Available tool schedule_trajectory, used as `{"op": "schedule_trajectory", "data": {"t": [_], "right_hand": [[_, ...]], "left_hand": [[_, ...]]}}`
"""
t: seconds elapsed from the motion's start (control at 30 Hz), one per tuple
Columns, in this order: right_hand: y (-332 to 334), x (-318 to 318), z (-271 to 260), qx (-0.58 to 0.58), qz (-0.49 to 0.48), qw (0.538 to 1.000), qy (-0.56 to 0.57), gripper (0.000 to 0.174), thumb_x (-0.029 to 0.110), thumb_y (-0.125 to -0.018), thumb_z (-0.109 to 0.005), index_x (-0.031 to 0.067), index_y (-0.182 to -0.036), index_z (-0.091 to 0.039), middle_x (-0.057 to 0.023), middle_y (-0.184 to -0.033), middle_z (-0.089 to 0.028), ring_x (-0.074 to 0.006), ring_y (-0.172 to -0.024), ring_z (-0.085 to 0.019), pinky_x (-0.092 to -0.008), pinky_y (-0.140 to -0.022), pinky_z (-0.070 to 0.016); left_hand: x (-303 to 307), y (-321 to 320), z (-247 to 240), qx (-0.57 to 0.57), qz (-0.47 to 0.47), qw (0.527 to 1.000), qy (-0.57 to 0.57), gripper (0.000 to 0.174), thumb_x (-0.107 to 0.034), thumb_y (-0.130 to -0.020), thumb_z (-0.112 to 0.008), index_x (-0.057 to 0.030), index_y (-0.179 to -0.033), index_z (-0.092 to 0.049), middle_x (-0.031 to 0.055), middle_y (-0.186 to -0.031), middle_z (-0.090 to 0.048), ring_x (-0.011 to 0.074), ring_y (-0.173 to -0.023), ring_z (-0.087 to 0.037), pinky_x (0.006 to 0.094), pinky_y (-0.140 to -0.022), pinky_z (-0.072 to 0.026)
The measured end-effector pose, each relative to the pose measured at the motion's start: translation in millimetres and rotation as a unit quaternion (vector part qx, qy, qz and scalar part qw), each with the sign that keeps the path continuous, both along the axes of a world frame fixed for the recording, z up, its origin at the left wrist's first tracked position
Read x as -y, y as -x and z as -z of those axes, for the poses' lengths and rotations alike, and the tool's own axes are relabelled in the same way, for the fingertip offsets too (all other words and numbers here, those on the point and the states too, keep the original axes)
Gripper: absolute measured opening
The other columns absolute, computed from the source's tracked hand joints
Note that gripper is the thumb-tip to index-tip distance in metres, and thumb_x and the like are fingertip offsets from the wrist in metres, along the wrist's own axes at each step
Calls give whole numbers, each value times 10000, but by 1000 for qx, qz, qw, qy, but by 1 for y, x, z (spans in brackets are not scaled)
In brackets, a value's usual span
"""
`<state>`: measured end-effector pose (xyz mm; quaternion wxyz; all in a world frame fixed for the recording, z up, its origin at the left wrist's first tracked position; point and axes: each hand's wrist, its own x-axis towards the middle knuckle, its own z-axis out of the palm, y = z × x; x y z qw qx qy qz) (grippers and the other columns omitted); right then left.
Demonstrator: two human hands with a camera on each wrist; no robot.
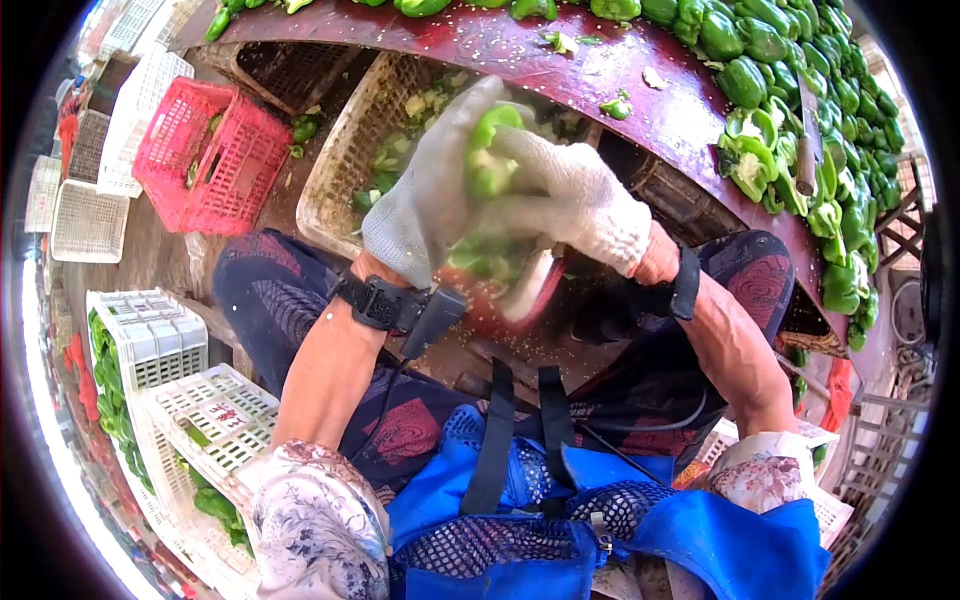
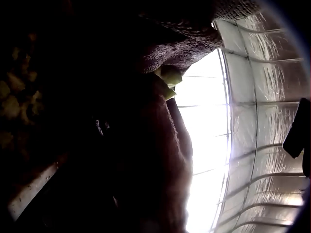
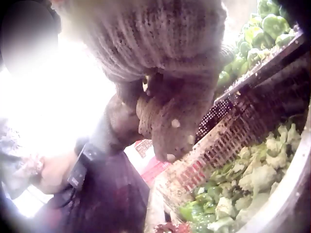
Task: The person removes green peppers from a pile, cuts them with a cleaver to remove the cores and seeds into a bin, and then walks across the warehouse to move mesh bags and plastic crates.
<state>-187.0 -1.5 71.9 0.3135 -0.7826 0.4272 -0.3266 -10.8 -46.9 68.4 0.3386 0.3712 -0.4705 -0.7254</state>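
A green bell pepper (image 1: 492, 150), blurred by motion, is between my two gloved hands above a crate of scraps. My left hand (image 1: 425, 195) grips it from the left, in a pale knitted glove. From the right, my right hand (image 1: 585, 200) has its fingers at the pepper's near side, in a white knitted glove. The right wrist view shows curled glove fingers (image 3: 170, 126) with seeds stuck on them. In the dark left wrist view, a bit of green pepper (image 2: 170, 75) shows between the hands. Below them, a red container with a pale rim (image 1: 530, 290) holds green pieces.
A dirty white crate (image 1: 330, 180) holds pepper cores and scraps. Whole peppers (image 1: 745, 80) are heaped on the dark red table (image 1: 470, 35), with a knife (image 1: 807, 150) lying on them. Left stand a pink basket (image 1: 170, 150) and white crates (image 1: 215, 420).
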Motion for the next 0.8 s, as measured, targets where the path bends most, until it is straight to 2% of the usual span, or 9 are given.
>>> {"op": "schedule_trajectory", "data": {"t": [0.1,0.17,0.27,0.4,0.53,0.6,0.67,0.73,0.8], "right_hand": [[0,5,0,0,-7,996,-91,489,154,-841,-780,-1,-1243,-550,-163,-861,-688,-261,-693,-693,-368,-651,-568],[4,8,-11,-39,-10,984,-174,446,169,-841,-788,-7,-1191,-574,-160,-855,-688,-235,-691,-686,-360,-635,-560],[5,3,-10,60,-6,977,-207,392,184,-828,-806,-17,-1096,-603,-146,-840,-689,-201,-703,-675,-346,-619,-554],[3,1,8,138,6,982,-131,385,202,-811,-824,-19,-1053,-620,-128,-848,-687,-191,-715,-668,-339,-620,-559],[6,-3,4,-7,2,999,-45,363,176,-844,-794,17,-1113,-609,-112,-943,-689,-204,-713,-684,-339,-632,-582],[11,-5,4,-106,-17,993,39,343,160,-867,-772,49,-1143,-602,-101,-1005,-690,-219,-705,-695,-336,-637,-599],[12,-8,3,-138,-16,989,44,312,153,-868,-767,57,-1119,-609,-91,-1018,-686,-240,-691,-692,-334,-628,-597],[7,-6,8,-163,-4,987,-11,269,136,-867,-762,52,-1088,-634,-100,-1001,-670,-239,-724,-688,-349,-647,-579],[8,-8,4,14,-32,995,-98,252,119,-866,-757,42,-1079,-646,-112,-961,-668,-222,-761,-681,-352,-672,-568]], "left_hand": [[-3,5,-3,-39,-47,998,-21,446,-409,-1060,-539,-29,-1281,-613,106,-1157,-675,185,-1030,-687,304,-855,-606],[0,5,2,93,-52,985,133,475,-342,-1033,-596,-23,-1383,-563,132,-1256,-646,198,-1068,-665,307,-920,-575],[-11,8,0,167,-72,968,171,524,-419,-1021,-601,-59,-1401,-581,134,-1197,-651,184,-1033,-653,285,-893,-570],[-4,-5,28,213,-6,845,490,499,-430,-1033,-557,-62,-1368,-597,133,-1235,-628,234,-1165,-625,373,-1080,-503],[-6,-3,9,78,46,968,236,489,-432,-1040,-539,-56,-1348,-593,139,-1273,-621,239,-1215,-613,397,-1141,-451],[3,-10,21,115,81,923,357,516,-444,-1029,-554,-46,-1357,-570,148,-1218,-638,254,-1131,-657,390,-1085,-505],[-13,-3,-9,189,52,961,196,529,-412,-1077,-463,-14,-1418,-537,176,-1355,-611,286,-1278,-579,391,-1134,-427],[-9,-4,-2,174,69,952,242,525,-364,-1040,-506,-17,-1433,-523,170,-1352,-614,278,-1273,-582,385,-1131,-430],[-4,-7,7,145,81,944,284,537,-316,-1002,-548,-20,-1449,-508,164,-1348,-618,269,-1268,-584,380,-1128,-433]]}}
